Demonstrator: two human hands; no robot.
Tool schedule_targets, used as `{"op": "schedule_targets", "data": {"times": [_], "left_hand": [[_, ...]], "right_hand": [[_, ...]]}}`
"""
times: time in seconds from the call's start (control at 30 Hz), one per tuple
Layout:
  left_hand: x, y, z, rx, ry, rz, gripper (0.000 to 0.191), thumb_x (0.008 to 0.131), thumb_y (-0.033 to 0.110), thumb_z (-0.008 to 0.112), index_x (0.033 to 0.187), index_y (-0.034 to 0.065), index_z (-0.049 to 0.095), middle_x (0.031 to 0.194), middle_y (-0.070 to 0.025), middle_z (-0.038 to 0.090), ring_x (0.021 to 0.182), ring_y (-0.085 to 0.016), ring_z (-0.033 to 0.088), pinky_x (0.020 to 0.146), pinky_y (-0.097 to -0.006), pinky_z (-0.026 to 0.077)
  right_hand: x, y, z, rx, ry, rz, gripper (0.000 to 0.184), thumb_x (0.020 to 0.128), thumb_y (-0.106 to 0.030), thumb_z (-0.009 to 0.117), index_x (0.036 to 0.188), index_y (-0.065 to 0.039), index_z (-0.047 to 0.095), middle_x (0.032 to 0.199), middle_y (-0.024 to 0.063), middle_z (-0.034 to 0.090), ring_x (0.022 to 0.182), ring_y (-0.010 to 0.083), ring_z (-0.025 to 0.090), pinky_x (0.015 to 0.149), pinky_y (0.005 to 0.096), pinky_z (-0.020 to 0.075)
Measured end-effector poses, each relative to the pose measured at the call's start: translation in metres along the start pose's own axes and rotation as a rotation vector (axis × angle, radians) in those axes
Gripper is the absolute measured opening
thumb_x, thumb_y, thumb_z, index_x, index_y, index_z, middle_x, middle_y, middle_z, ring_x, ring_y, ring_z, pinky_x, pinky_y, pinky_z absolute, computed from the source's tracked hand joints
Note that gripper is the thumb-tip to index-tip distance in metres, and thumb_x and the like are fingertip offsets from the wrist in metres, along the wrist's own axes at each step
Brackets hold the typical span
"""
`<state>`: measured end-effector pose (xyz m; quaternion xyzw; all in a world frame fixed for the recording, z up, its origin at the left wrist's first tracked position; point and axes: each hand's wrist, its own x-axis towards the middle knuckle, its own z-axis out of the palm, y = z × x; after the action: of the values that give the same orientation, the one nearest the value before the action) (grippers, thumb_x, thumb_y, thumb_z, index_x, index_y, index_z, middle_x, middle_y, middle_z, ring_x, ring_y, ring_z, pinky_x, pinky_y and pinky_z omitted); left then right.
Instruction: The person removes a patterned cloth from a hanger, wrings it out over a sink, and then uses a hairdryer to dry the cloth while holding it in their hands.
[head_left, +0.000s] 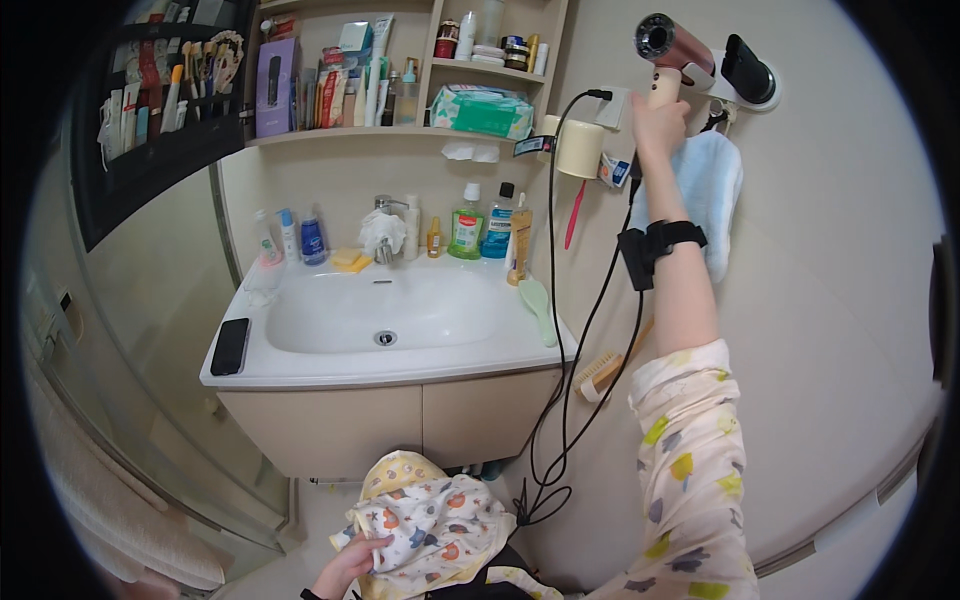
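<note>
My right hand is raised at the upper right, closed around the cream handle of a pink hair dryer, whose body rests at a wall holder. Its black cord hangs down beside my forearm. Low in the view, my left hand grips the edge of a white cloth garment printed with small coloured figures. A yellow patterned cloth lies just behind it. A black band with a small device is strapped on my right forearm.
Before me is a white washbasin with a black phone, mouthwash bottles and a green hairbrush on its rim. Looped black cords hang at its right. A light blue towel and a cream cup hang on the wall.
</note>
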<state>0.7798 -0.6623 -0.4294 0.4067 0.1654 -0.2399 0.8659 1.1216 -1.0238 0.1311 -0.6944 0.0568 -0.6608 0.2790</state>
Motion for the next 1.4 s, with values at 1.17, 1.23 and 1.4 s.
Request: {"op": "schedule_targets", "data": {"times": [1.17, 1.23, 1.4], "left_hand": [[0.003, -0.013, -0.001, -0.374, -0.047, -0.079, 0.049, 0.092, 0.036, 0.044, 0.129, 0.0044, 0.040, 0.127, -0.0106, 0.051, 0.113, -0.026, 0.051, 0.097, -0.0409, 0.039], [0.004, -0.015, -0.003, -0.377, -0.023, -0.088, 0.048, 0.092, 0.035, 0.045, 0.129, 0.0044, 0.041, 0.127, -0.0106, 0.051, 0.113, -0.026, 0.052, 0.097, -0.0407, 0.039], [0.007, -0.018, -0.007, -0.394, -0.022, -0.067, 0.049, 0.093, 0.034, 0.044, 0.131, 0.0043, 0.039, 0.129, -0.0117, 0.048, 0.115, -0.027, 0.050, 0.098, -0.0410, 0.038]], "right_hand": [[-0.196, -0.029, -0.140, 1.181, -0.879, 0.440, 0.037, 0.093, -0.038, 0.046, 0.094, -0.001, 0.050, 0.071, 0.0071, 0.056, 0.054, 0.0108, 0.053, 0.048, 0.0224, 0.0450], [-0.233, -0.023, -0.167, 1.214, -0.978, 0.595, 0.037, 0.094, -0.035, 0.043, 0.097, 0.001, 0.050, 0.072, 0.0082, 0.057, 0.055, 0.0106, 0.053, 0.046, 0.0227, 0.0438], [-0.319, 0.014, -0.209, 1.343, -1.299, 0.883, 0.033, 0.091, -0.019, 0.047, 0.117, 0.000, 0.038, 0.096, 0.0151, 0.055, 0.062, 0.0183, 0.059, 0.050, 0.0288, 0.0520]]}}
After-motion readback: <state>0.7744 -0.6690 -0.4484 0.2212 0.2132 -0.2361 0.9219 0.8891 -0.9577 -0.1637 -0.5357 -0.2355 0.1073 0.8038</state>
